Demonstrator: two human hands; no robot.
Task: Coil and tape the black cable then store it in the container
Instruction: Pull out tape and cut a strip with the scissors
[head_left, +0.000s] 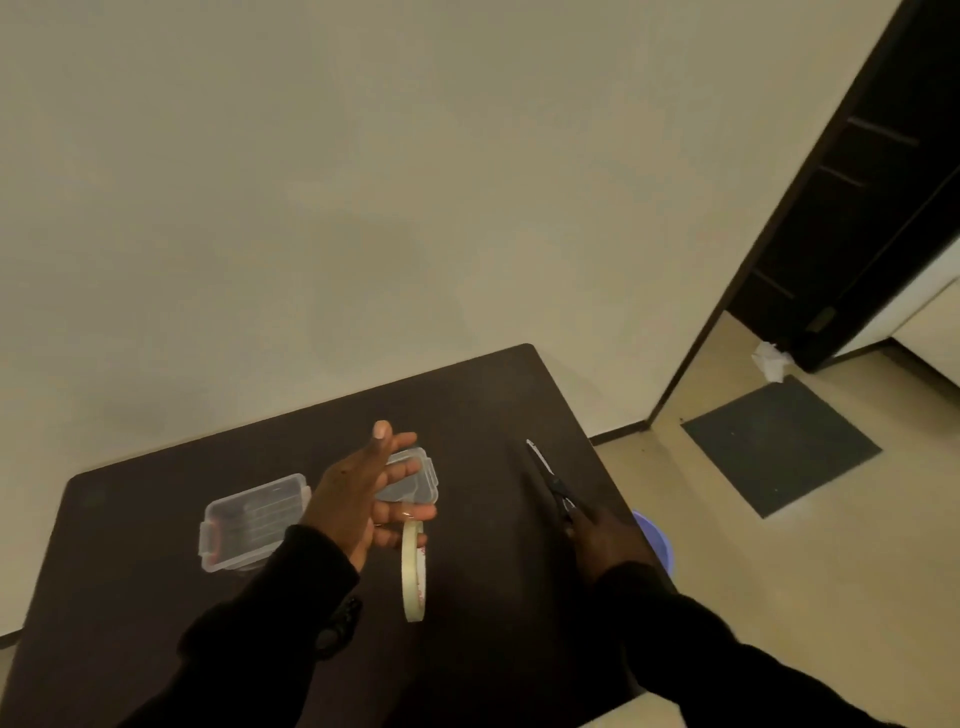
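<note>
A clear plastic container (249, 522) with orange latches sits on the dark table (483, 415), left of my hands. Its clear lid (423, 475) lies farther right, partly behind my left hand (363, 499). That hand is raised with fingers spread, and a roll of pale tape (414, 571) hangs on edge from its lower fingers. My right hand (602, 540) grips the handles of a pair of scissors (548, 475) whose blades point away over the table's right side. No black cable shows.
The table's right edge runs just beside my right hand. Below it on the floor stands a blue basin (657, 540). A dark floor mat (779, 444), a crumpled white paper (770, 358) and a dark open doorway lie to the right.
</note>
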